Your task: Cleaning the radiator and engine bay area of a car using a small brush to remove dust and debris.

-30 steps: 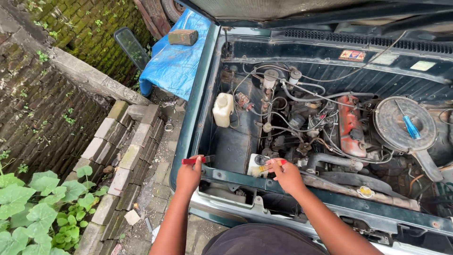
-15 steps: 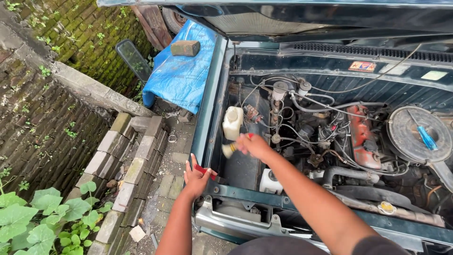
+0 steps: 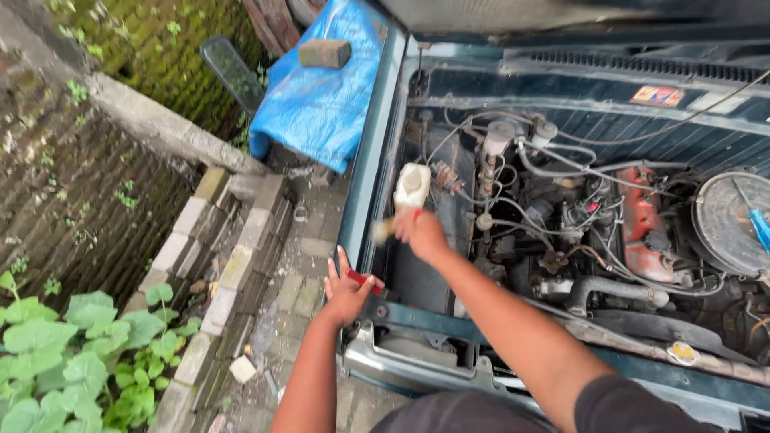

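- My right hand reaches forward into the engine bay, fingers closed around a small pale object whose exact kind I cannot tell through the blur; its end sticks out to the left of my fist.
- Just beyond that hand, nearly touching the knuckles, stands the white plastic reservoir, upright against the left inner wall of the bay, its round cap on top. What it contains cannot be seen through the plastic.
- The reservoir lies straight ahead of my right hand and a little up the picture, well closer to it than to my left; its long axis runs upright.
- My left hand rests on the dark green front edge of the car, fingers half spread, with a small red object pinned under thumb and palm.
- Further right sit the tangle of hoses and wires, a reddish engine cover and the round dark air-cleaner housing with something blue lying on it.
- Beyond the fender, a blue tarpaulin drapes over something, weighted by a brick.
- To my left, paving blocks line a mossy wall; leafy green plants fill the lower corner.
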